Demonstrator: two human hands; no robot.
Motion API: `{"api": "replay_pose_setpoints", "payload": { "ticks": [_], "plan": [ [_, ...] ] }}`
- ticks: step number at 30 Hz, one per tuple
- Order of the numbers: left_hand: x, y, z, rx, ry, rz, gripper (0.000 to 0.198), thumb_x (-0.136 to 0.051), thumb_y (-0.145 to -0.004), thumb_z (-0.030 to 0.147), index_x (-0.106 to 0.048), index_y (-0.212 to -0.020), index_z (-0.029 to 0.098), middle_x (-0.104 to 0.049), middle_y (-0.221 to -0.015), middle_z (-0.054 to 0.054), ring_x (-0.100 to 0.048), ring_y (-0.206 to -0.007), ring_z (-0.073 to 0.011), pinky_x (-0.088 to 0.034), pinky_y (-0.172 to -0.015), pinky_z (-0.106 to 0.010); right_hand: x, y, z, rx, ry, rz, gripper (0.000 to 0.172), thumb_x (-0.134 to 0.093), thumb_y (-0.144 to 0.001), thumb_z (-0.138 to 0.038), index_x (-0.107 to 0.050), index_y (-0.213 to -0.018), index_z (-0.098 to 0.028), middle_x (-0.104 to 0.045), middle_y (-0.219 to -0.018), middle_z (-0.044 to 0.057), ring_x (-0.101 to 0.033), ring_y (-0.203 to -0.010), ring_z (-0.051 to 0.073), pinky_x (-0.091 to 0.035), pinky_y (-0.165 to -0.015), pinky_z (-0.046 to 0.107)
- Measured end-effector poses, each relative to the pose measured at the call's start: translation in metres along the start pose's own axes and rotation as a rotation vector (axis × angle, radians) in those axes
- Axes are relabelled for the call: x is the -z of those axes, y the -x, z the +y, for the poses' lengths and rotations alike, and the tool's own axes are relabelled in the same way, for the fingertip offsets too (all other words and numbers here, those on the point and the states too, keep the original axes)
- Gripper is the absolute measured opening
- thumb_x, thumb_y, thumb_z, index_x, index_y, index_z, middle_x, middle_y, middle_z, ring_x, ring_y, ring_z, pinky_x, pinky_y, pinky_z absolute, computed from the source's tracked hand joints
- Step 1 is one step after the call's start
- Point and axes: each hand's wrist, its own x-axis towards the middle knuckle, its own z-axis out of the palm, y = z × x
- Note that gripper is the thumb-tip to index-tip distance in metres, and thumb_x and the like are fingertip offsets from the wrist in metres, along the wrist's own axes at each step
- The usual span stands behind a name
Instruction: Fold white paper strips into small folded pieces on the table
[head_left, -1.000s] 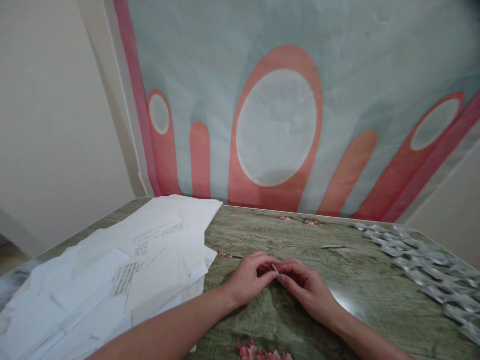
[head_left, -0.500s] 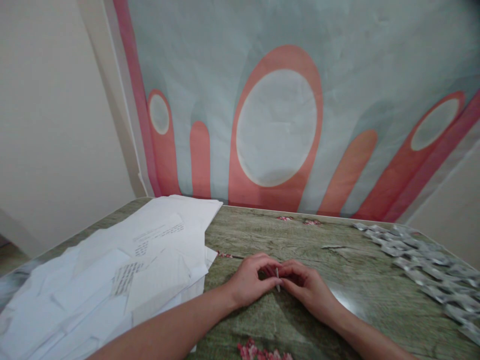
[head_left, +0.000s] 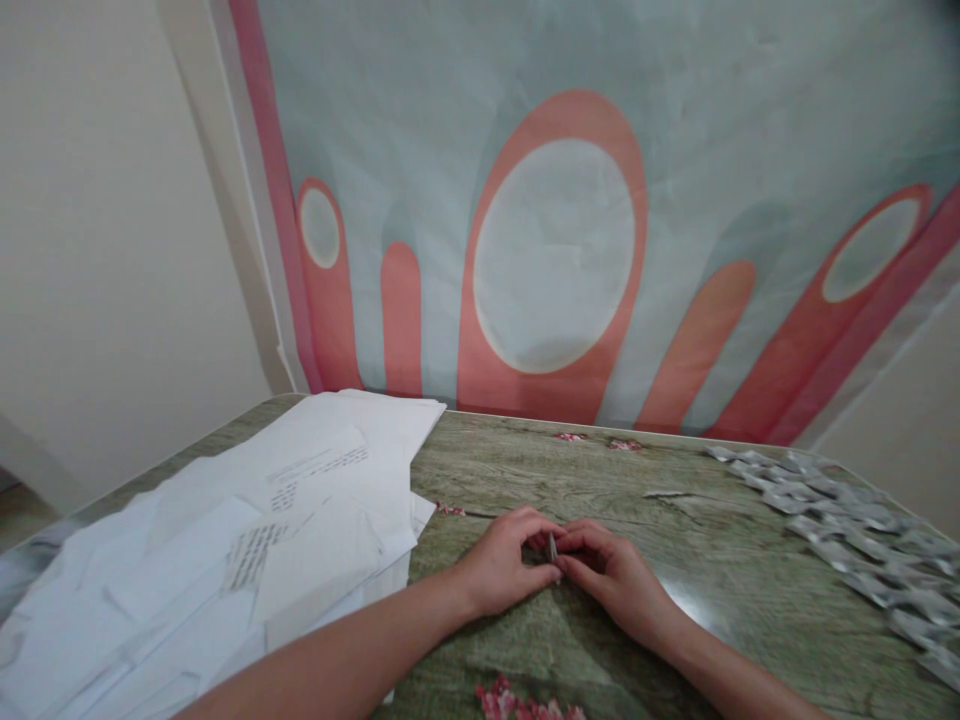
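Between my two hands is a small pale piece of folded paper (head_left: pixel 553 547), seen nearly edge-on and standing roughly upright just above the table. My left hand (head_left: pixel 504 562) curls round from the left, its thumb and fingertips closed on the piece. From the right, my right hand (head_left: pixel 616 574) pinches the same piece with thumb and forefinger. The fingertips of both hands meet there and hide part of it, so its exact shape cannot be made out.
A wide, untidy pile of white paper sheets (head_left: pixel 315 540), some with printed text, covers the table's left side. Several small grey-white folded pieces (head_left: pixel 862 535) lie in rows at the right. The wood-patterned table (head_left: pixel 675 470) meets a coloured backdrop (head_left: pixel 555 250) at its far edge.
The pale folded paper has tilted slightly between my fingertips and shows a little more above the thumbs. My left thumb has shifted slightly downward; both arms stay in place.
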Motion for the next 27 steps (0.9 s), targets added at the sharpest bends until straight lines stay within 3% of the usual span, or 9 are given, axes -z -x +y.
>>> {"api": "replay_pose_setpoints", "payload": {
  "ticks": [11,20,27],
  "plan": [
    [0.000,-0.002,-0.001,-0.060,0.009,-0.005,0.033,-0.059,-0.070,0.007,-0.065,-0.102,0.017,-0.059,-0.085,-0.002,-0.054,-0.079,-0.0146,-0.044,-0.073,-0.024,-0.002,0.001,0.006,0.010,0.072,0.065,0.009,-0.058,-0.075,-0.016,-0.066,-0.079,-0.018,-0.061,-0.088,0.004,-0.059,-0.085,0.019,-0.047,-0.076,0.030],
    [-0.005,-0.003,-0.008,0.006,0.148,0.052,0.028,-0.059,-0.071,0.008,-0.066,-0.097,0.015,-0.056,-0.095,-0.005,-0.058,-0.078,-0.0125,-0.049,-0.073,-0.024,0.004,0.001,0.007,0.111,0.245,0.056,0.016,-0.053,-0.075,-0.011,-0.066,-0.081,-0.019,-0.060,-0.090,0.005,-0.059,-0.082,0.017,-0.048,-0.071,0.028],
    [0.000,0.001,-0.003,-0.021,-0.126,0.078,0.019,-0.061,-0.073,0.011,-0.068,-0.089,0.017,-0.060,-0.091,-0.003,-0.056,-0.085,-0.0148,-0.045,-0.078,-0.025,0.015,0.003,0.005,0.300,0.512,-0.092,0.023,-0.047,-0.082,-0.009,-0.066,-0.089,-0.021,-0.059,-0.090,0.005,-0.057,-0.082,0.016,-0.047,-0.073,0.026]
  ]
}}
